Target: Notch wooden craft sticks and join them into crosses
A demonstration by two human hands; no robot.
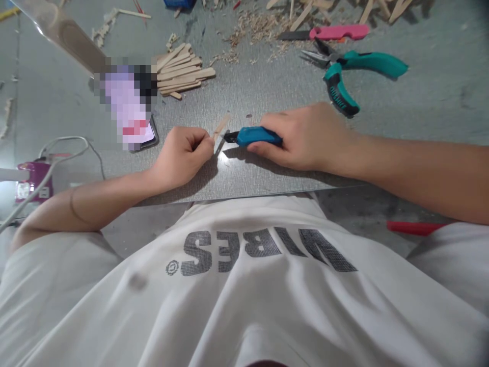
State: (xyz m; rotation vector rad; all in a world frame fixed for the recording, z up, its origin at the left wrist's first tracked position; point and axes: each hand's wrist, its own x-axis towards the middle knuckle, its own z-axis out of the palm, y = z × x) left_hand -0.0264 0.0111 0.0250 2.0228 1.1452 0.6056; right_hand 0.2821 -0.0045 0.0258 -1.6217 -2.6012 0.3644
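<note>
My left hand (187, 153) is closed over the table near its front edge, pinching a thin wooden craft stick (222, 125) between thumb and fingers. The stick's free end points up and away from me. Facing it from the other side, my right hand (298, 135) is wrapped around a blue-handled tool (254, 135) with a dark, narrow tip. That tip is at or very near the stick; whether it touches, I cannot tell. Most of the tool's handle is hidden in my palm, so its exact kind is unclear.
Craft sticks (183, 71) lie piled beyond my left hand, beside a phone (148, 135). Teal-handled pliers (355, 71) and a pink-handled knife (338, 32) lie far right. Wood shavings (255, 30) cover the back. A white cable (86, 148) and a purple item (34, 181) are left.
</note>
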